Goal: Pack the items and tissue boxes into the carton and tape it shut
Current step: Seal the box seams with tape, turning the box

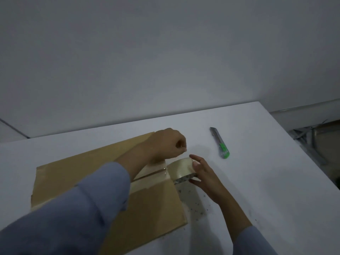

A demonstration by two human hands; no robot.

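A brown carton [82, 168] lies on the white table with its top flaps closed. A strip of clear tape [152, 173] runs along the centre seam to the carton's right edge. There my right hand [206, 177] grips the clear tape roll [179, 168], thumb on the near side and fingers on the far side. My left hand [165, 144] is above the carton's far right corner with its fingers curled into a fist. I cannot tell whether its fingertips pinch anything. My left forearm hides part of the seam.
A utility knife [219, 142] with a green end lies on the table [266, 181] to the right of the carton. Small dark specks [195, 207] are scattered beside the carton's right edge. The table's right edge drops off to a floor with metal frames [309, 138].
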